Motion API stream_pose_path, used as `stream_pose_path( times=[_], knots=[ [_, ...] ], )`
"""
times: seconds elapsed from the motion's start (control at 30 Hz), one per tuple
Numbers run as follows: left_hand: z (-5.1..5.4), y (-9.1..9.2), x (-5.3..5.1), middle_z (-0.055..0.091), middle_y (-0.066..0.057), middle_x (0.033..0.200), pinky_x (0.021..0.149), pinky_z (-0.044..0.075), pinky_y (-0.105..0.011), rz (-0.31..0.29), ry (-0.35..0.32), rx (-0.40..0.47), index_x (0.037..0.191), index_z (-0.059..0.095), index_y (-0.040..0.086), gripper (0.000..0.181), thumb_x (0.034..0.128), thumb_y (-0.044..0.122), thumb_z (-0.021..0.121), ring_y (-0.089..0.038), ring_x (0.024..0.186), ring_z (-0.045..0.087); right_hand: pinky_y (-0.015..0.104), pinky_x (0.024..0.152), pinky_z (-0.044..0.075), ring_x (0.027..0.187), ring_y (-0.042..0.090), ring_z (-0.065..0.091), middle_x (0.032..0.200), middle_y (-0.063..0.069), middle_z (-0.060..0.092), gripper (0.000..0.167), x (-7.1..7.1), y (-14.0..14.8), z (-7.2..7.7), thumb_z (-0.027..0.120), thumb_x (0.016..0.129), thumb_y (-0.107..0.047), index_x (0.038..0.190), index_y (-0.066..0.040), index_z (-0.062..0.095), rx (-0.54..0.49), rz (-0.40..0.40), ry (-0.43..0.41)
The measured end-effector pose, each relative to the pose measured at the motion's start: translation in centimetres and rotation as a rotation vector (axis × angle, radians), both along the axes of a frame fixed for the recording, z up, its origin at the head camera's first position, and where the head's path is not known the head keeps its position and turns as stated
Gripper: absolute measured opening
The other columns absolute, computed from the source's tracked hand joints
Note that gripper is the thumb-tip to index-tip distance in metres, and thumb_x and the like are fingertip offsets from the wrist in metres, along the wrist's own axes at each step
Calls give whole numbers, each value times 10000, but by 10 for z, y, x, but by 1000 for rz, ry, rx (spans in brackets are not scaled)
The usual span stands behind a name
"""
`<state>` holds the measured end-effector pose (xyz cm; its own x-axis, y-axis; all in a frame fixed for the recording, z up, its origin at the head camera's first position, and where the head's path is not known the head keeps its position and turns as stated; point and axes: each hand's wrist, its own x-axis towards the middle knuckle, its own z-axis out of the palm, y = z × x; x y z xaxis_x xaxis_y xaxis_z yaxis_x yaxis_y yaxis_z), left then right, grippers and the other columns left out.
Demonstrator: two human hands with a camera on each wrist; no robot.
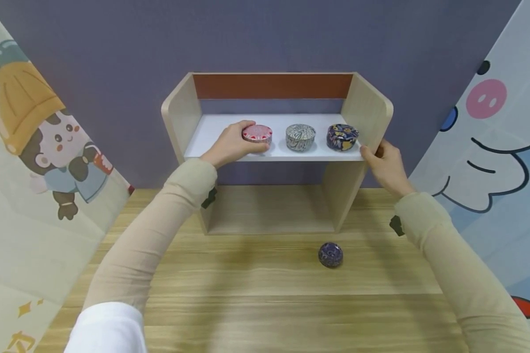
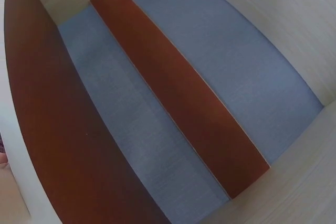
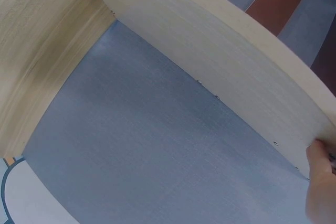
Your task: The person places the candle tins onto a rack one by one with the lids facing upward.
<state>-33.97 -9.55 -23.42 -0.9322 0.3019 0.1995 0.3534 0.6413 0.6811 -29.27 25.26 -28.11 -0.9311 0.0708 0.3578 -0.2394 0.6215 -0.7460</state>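
The left hand [image 1: 230, 143] pinches the pink tin [image 1: 257, 132] between thumb and fingers. The tin is round, low and upright, with a flat lid edged in red-and-white patterning. Location: white shelf [image 1: 212, 128], left of the grey tin [image 1: 300, 138]. The right hand [image 1: 386, 165] grips the side panel [image 1: 368, 110] near its front edge.

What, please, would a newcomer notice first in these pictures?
Probably the pink-topped tin gripped by the left hand, left of a grey patterned tin and a dark floral tin on the white shelf. Next, perhaps, the dark blue tin alone on the wooden table in front, and the right hand gripping the right side panel.
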Motion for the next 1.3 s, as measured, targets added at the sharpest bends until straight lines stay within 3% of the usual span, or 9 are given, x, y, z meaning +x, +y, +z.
stream_pose_path(
  times=[0.4, 0.67, 1.03, 1.3],
  knots=[
    [2, -1, 1, 486, -131, 1352, 1026, 366, -340, -9, -11, 10, 1403, 399, 38, 814, 746, 352, 763, -226, 1201, 461, 121, 685, 434, 918, 139, 532, 1176, 242, 564, 520, 0, 0, 0, 459, 965, -342, 1310, 47, 460, -4, 8, -6],
    [0, -2, 1, 485, -126, 1355, 1025, 365, -335, -14, -28, 41, 1409, 394, 47, 817, 746, 349, 764, -215, 1194, 464, 114, 680, 425, 860, 58, 520, 1136, 263, 575, 492, 0, 1, 0, 477, 962, -310, 1281, 64, 479, 0, 4, 12],
    [0, -5, 1, 459, -104, 1391, 1042, 350, -301, -35, -58, 163, 1412, 390, 39, 800, 760, 322, 757, -186, 1224, 446, 122, 674, 426, 871, 86, 522, 1138, 246, 574, 497, 1, 1, 0, 464, 965, -331, 1290, 45, 476, 16, 9, 6],
    [7, -5, 3, 437, -67, 1424, 1044, 356, -261, -70, -86, 250, 1438, 336, 40, 784, 805, 294, 723, -165, 1283, 410, 123, 668, 425, 861, 78, 520, 1138, 248, 572, 493, 0, 1, 1, 463, 966, -327, 1288, 46, 478, 20, 4, 8]
  ],
)
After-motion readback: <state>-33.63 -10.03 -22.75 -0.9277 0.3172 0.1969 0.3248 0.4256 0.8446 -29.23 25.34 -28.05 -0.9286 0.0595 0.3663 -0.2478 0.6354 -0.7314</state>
